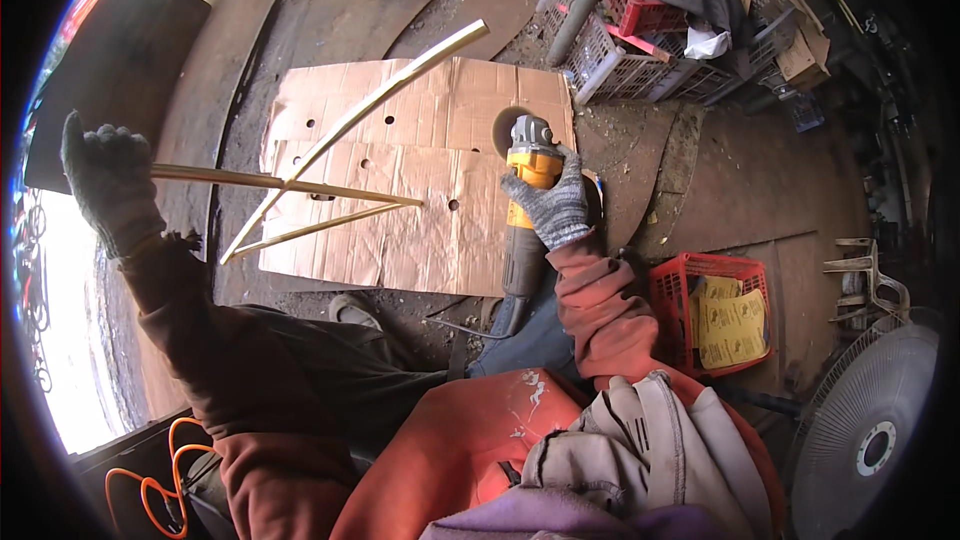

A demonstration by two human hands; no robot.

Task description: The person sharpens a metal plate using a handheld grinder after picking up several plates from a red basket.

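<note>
My left hand (112,185), in a grey knit glove, is closed at the left end of a gold-coloured metal tube frame (350,192). Its thin tubes cross and meet at sharp angles, and one long tube slants up to the far right. My fingers partly hide the held end. In my right hand (556,202), also gloved, is a yellow and dark grey angle grinder (535,168), gripped around its body near the head. Its round disc (508,130) faces left over the cardboard, apart from the frame. A cord leaves the grinder's rear near my leg.
Flattened cardboard (400,250) with punched holes lies under the frame. Crates (630,70) of odds and ends stand at the far right. A red basket (680,270) holding yellow packets and a fan (870,430) are near right. An orange hose (150,485) coils near left.
</note>
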